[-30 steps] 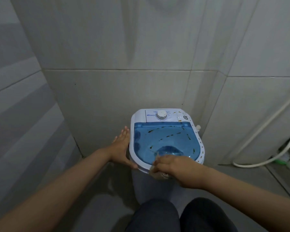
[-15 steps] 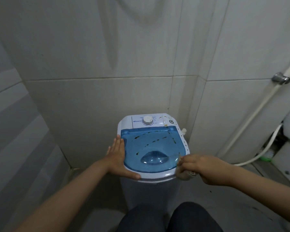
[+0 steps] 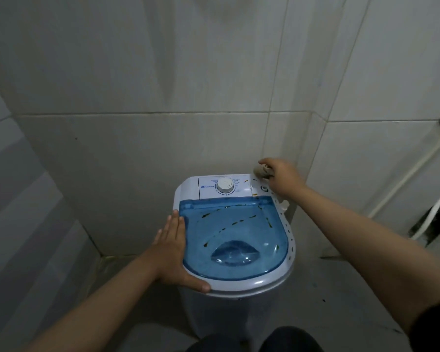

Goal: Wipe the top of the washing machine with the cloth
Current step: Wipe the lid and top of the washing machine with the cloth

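Observation:
A small white washing machine (image 3: 262,282) with a see-through blue lid (image 3: 229,229) stands in a tiled corner. Its white control panel holds a round dial (image 3: 225,185). My left hand (image 3: 173,252) lies flat along the machine's left rim, fingers together, thumb hooked over the front edge. My right hand (image 3: 281,177) is at the back right corner of the top, closed around a small bunched beige cloth (image 3: 261,171) pressed onto that corner. Dark specks dot the blue lid.
Tiled walls close in behind and to the left of the machine. A white pipe (image 3: 412,171) and a hose (image 3: 428,219) run along the right wall. My knees (image 3: 254,340) are just in front of the machine.
My right hand carried the cloth from the front rim, along the right side, to the back right corner. My left hand stayed on the left rim, shifting slightly.

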Demonstrator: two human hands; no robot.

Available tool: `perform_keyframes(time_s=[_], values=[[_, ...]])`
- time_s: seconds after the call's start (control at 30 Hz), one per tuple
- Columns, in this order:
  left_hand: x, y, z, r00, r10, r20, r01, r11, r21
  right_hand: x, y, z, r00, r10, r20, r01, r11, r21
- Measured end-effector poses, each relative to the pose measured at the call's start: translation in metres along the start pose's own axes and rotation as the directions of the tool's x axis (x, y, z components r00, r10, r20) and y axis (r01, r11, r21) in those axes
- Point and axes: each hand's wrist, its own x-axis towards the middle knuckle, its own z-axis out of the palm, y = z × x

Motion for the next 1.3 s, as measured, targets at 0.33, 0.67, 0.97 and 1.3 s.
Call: perform_keyframes(time_s=[0.33, 0.67, 0.97, 1.3], values=[[0.0, 0.0, 0.0, 1.0, -0.004, 0.012, 0.004, 1.0, -0.008, -0.011, 0.019, 0.012, 0.991, 0.046, 0.123, -0.045, 0.999, -0.01], [-0.003, 0.003, -0.002, 1.0, -0.008, 0.005, 0.008, 1.0, -0.016, -0.08, 0.02, 0.005, 0.994, 0.058, 0.094, -0.056, 0.998, -0.025], [-0.003, 0.003, -0.001, 1.0, -0.013, -0.014, 0.013, 1.0, -0.015, -0.138, 0.017, 0.0, 0.996, 0.075, 0.054, -0.077, 0.997, 0.02], [-0.004, 0.005, -0.001, 1.0, -0.011, -0.024, 0.01, 0.999, -0.03, -0.197, 0.002, -0.001, 0.997, 0.082, 0.013, -0.083, 0.995, 0.061]])
